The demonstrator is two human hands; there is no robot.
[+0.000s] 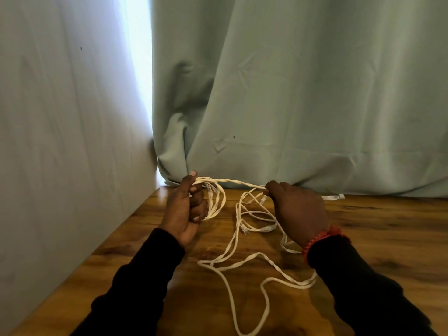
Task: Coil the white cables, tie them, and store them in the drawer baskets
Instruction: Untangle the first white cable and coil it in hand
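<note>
The white cables (pixel 244 241) look light, limp and prone to tangling. The left hand (pixel 186 209) curls tightly around a few finished loops, while the right hand (pixel 298 212) pinches the twisted strand at three o'clock from it, a sensible hold. Slack sprawls toward six o'clock over the wooden table (pixel 388 238). A pale curtain (pixel 303 93) hangs at twelve.

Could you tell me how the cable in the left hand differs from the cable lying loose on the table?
The cable in the left hand is wound into a small coil; the loose cable sprawls in wide, messy loops. The coil is held up off the table, while the loose cable rests on the wood. A twisted stretch runs from the coil to the right hand. Both are white.
</note>
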